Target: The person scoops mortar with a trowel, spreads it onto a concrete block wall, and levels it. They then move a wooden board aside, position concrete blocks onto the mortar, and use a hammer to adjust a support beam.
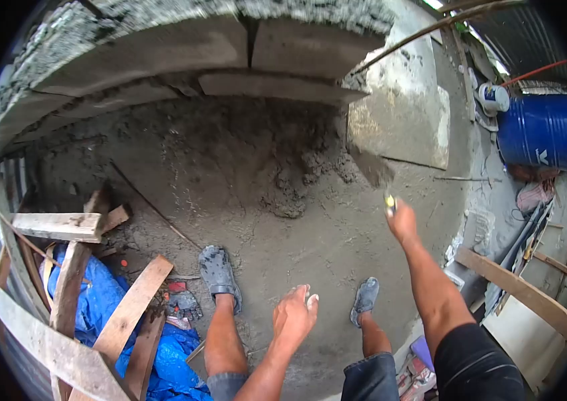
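Head view, and the action sits just right of centre: the right hand (402, 222) wraps its fingers snugly around the yellow-tipped handle of a trowel (375, 168), whose smeared-looking blade points to the upper left, near the lower left corner of the pale panel (404, 117). Down at lower centre, the left hand (291, 315) hangs over the wet floor (310, 250), fingers loosely curled, pale smears on the tips; whether anything hides in that palm, I can't tell. Just left of the blade, dark, lumpy mortar (287, 199) heaps beneath the block wall (307, 47). As for feel, the trowel looks light and stiff, likely heavier at the blade once loaded, and its handle could turn slippery with wet cement; the grip belongs right there, well back from the blade. That mortar, I'd judge, is soft, heavy and sticky, something for the blade rather than bare fingers.
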Demonstrator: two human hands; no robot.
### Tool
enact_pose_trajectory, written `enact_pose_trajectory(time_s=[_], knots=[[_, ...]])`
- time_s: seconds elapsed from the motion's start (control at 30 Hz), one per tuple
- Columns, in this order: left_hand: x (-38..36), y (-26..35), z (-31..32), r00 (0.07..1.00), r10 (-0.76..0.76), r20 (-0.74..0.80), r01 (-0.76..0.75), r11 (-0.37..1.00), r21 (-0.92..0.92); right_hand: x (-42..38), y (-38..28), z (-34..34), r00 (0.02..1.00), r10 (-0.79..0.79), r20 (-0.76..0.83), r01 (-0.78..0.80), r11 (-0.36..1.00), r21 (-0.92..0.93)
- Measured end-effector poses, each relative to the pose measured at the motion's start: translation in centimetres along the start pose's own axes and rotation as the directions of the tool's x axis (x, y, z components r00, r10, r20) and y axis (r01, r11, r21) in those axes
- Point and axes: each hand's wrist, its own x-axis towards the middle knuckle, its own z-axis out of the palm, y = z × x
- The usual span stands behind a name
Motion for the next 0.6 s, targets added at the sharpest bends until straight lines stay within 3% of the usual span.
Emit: enact_pose_trajectory(time_s=[0.07,0.13,0.2,0.23,0.27,0.37,0.4,0.47,0.53,0.57,0.6], knots=[[0.4,-1.0,0.2,1.000,-0.017,0.001,0.017,1.000,-0.014,4.7,-2.8,3.1,0.999,0.039,-0.009,-0.039,0.999,0.005],[0.4,-2.4,0.3,0.989,-0.126,0.080,0.125,0.992,0.018,8.0,-6.0,8.5,0.994,0.106,0.018,-0.107,0.994,0.011],[0.7,-2.8,-0.2,0.986,-0.133,0.100,0.128,0.990,0.051,5.6,-11.8,12.2,0.971,0.237,0.024,-0.233,0.927,0.295],[0.3,-2.9,-0.5,0.984,-0.127,0.125,0.120,0.991,0.062,3.9,-13.3,14.6,0.981,0.194,-0.022,-0.178,0.934,0.310],[0.3,-3.1,-0.5,0.984,-0.124,0.130,0.117,0.991,0.058,2.6,-14.2,16.0,0.990,0.130,0.049,-0.139,0.943,0.301],[0.7,-2.4,-0.6,0.993,-0.049,0.110,0.041,0.997,0.069,-1.2,-14.9,11.0,0.958,0.004,0.287,-0.036,0.993,0.108],[1.0,-1.8,-1.2,0.981,-0.117,0.157,0.107,0.992,0.071,-2.2,-14.9,9.2,0.938,-0.042,0.345,0.013,0.996,0.085],[1.7,-1.1,-2.6,0.966,-0.180,0.188,0.169,0.983,0.072,-4.4,-13.2,7.8,0.965,0.034,0.259,-0.066,0.991,0.117],[2.0,-1.1,-3.4,0.963,-0.208,0.172,0.212,0.977,-0.009,-5.2,-8.7,11.8,0.963,0.266,0.046,-0.269,0.932,0.242],[2.1,-1.4,-3.5,0.961,-0.222,0.166,0.227,0.974,-0.011,-4.3,-6.8,14.0,0.916,0.401,-0.012,-0.366,0.849,0.382],[2.0,-1.7,-3.3,0.972,-0.181,0.153,0.186,0.982,-0.018,-2.8,-5.7,14.5,0.849,0.494,0.188,-0.518,0.710,0.477]])
